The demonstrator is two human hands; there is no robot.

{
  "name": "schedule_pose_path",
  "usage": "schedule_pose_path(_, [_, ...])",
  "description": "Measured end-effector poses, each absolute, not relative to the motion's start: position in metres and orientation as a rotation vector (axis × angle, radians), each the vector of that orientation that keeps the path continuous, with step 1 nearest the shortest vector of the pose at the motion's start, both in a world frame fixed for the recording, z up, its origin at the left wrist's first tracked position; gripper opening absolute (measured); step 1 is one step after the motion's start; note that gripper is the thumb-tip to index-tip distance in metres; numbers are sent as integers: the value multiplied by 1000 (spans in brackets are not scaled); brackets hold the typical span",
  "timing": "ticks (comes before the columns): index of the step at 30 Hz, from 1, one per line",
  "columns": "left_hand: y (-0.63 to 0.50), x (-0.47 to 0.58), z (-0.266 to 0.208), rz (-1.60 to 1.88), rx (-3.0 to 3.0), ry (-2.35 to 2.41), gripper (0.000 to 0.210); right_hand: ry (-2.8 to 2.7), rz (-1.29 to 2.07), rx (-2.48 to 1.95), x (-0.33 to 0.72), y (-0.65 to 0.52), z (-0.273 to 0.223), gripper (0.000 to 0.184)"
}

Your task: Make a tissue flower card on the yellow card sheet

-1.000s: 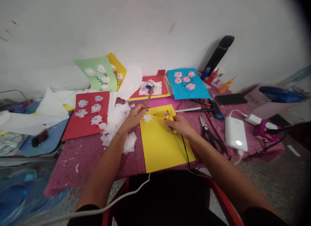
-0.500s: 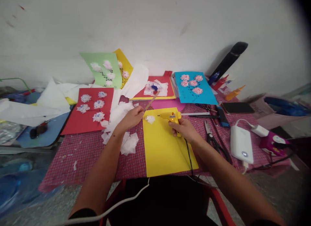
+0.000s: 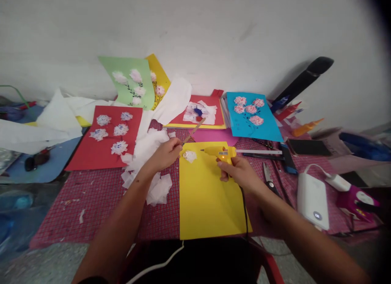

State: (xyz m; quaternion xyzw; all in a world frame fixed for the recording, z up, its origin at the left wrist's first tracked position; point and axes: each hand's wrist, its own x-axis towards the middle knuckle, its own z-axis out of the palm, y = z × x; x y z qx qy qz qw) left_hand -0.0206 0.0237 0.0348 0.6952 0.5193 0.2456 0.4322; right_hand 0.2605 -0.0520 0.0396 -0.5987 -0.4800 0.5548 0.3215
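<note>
My right hand [image 3: 236,169] is closed round the handle of a yellow hot glue gun [image 3: 218,151], whose nozzle points left above a yellow sheet of paper [image 3: 210,202]. A white glue stick [image 3: 259,152] sticks out of its back. One crumpled white tissue flower [image 3: 190,156] lies near the sheet's top left corner, a short way from the nozzle. My left hand [image 3: 168,154] pinches a thin wooden stick [image 3: 194,129] that slants up and away to the right. Beneath my left wrist are loose white tissue pieces [image 3: 160,188].
Papers with tissue flowers stand or lie around: red [image 3: 106,154], green [image 3: 131,80] and blue [image 3: 253,117]. Scissors [image 3: 269,178], a white power bank [image 3: 313,198], a phone [image 3: 308,147] and glue bottles [image 3: 307,127] are at the right. The glue gun's black cord [image 3: 245,213] crosses the yellow sheet.
The view has shifted a little. The glue gun's nozzle is slightly farther right of the tissue flower. Both hands keep their hold on the stick and the glue gun.
</note>
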Motion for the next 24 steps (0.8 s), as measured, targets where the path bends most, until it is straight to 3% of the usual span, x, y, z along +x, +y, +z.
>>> schedule_pose_path(11, [34,-3,32,873,1093,1131,18,-1367,1581,-1622,268,-16,43,36])
schedule_pose_path(24, [35,-9,33,968,893,1019,29,-1404,1575,-1635,257,-4,48,36])
